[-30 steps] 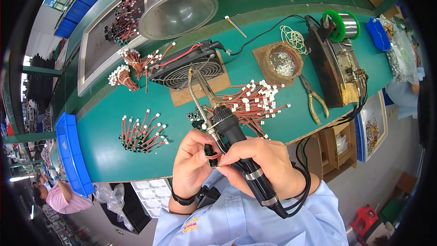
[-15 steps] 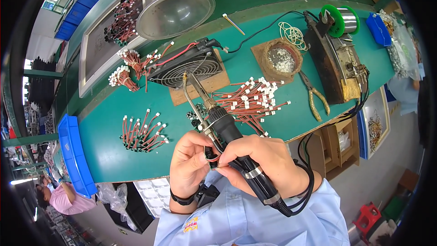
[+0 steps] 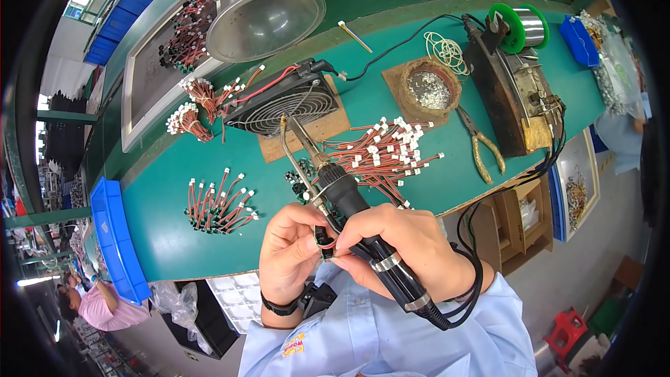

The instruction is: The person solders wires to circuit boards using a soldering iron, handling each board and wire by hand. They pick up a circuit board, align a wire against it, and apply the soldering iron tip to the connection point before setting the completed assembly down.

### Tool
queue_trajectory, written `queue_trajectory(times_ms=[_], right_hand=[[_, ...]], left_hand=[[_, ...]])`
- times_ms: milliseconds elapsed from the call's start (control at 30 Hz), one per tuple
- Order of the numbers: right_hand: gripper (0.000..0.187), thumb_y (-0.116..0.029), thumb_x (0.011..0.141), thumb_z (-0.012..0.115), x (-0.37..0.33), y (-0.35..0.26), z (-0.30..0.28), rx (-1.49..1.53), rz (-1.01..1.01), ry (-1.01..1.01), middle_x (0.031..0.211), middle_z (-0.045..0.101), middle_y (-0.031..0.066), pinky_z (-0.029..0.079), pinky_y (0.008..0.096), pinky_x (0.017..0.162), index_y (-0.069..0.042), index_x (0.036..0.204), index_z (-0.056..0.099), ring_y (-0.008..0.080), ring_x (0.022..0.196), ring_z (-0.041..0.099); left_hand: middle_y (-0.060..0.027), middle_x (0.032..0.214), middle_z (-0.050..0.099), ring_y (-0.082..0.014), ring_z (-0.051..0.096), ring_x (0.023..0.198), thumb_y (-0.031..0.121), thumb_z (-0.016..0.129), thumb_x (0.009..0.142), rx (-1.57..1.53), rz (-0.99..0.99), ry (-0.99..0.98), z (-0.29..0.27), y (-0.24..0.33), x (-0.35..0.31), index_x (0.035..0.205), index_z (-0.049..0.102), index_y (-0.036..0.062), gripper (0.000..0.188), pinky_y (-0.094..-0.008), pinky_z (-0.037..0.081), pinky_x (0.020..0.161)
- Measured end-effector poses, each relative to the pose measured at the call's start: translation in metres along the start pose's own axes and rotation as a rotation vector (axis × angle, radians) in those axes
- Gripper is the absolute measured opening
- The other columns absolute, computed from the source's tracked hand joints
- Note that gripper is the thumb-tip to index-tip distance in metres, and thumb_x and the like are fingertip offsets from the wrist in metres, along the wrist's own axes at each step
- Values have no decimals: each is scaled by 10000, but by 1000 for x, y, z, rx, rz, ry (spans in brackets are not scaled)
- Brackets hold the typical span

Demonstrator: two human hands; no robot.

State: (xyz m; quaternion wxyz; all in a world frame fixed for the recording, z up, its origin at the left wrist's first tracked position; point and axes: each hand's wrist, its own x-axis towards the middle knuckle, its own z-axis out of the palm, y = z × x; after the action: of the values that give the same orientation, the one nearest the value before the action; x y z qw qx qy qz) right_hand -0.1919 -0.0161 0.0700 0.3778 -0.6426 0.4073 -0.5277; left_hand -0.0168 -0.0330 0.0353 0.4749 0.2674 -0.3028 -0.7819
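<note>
My left hand (image 3: 285,257) pinches a small black component (image 3: 322,240) with a short red wire at it, close to my body. My right hand (image 3: 412,246) is wrapped round a black soldering iron (image 3: 343,192) with a thin metal solder-feed tube alongside; its tip points up and away, over the fan's front edge. The right fingertips meet the component and wire, and partly hide them. Beyond the hands lies a heap of red-and-black wire leads (image 3: 380,150) with white connectors. A smaller fanned group of leads (image 3: 222,204) rests to the left.
A black fan (image 3: 279,108) stands on a wooden board. Behind are bundled leads (image 3: 188,122) and a round metal hood (image 3: 269,24). To the right are a solder-scrap pot (image 3: 450,91), pliers (image 3: 481,150), a green solder spool (image 3: 506,30) and an iron stand (image 3: 495,91). A blue bin (image 3: 115,241) sits left.
Both hands keep nearly the same pose on the component and the soldering iron. The view has shifted very slightly; nothing was taken up or let go.
</note>
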Motion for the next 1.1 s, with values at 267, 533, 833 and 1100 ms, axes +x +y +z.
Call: queue_trajectory(times_ms=[267, 533, 833, 1100], right_hand=[[362, 21, 644, 748, 0, 1, -2, -11, 23, -20, 813, 627, 35, 490, 267, 567, -83, 926, 546, 192, 672, 639], [339, 21, 675, 703, -1, 0, -5, -39, 44, -32, 803, 607, 53, 480, 298, 553, -81, 945, 525, 219, 661, 625], [332, 41, 671, 704, 0, 3, 0, -84, 47, 59, 784, 606, 70, 491, 299, 553, -59, 942, 540, 208, 666, 636], [344, 49, 672, 719, 0, -1, 3, -113, 123, 62, 780, 606, 78, 481, 285, 535, -50, 951, 544, 194, 614, 629]], left_hand=[[-123, 979, 559, -184, 586, 876, 55, 613, 828, 78, 16, -74, -2, 6, 2, 1007, 513, -31, 222, -292, 469, 779], [-127, 968, 587, -171, 578, 888, 11, 546, 860, 234, -22, -63, 11, 18, 1, 1040, 496, -52, 197, -290, 456, 804], [-123, 968, 597, -176, 582, 921, 22, 510, 892, 320, -38, -25, 12, 19, -2, 1029, 474, -32, 151, -298, 453, 831], [-134, 972, 599, -176, 569, 956, 122, 497, 924, 215, -59, -51, 3, 13, -3, 1010, 460, -9, 161, -310, 436, 861]])
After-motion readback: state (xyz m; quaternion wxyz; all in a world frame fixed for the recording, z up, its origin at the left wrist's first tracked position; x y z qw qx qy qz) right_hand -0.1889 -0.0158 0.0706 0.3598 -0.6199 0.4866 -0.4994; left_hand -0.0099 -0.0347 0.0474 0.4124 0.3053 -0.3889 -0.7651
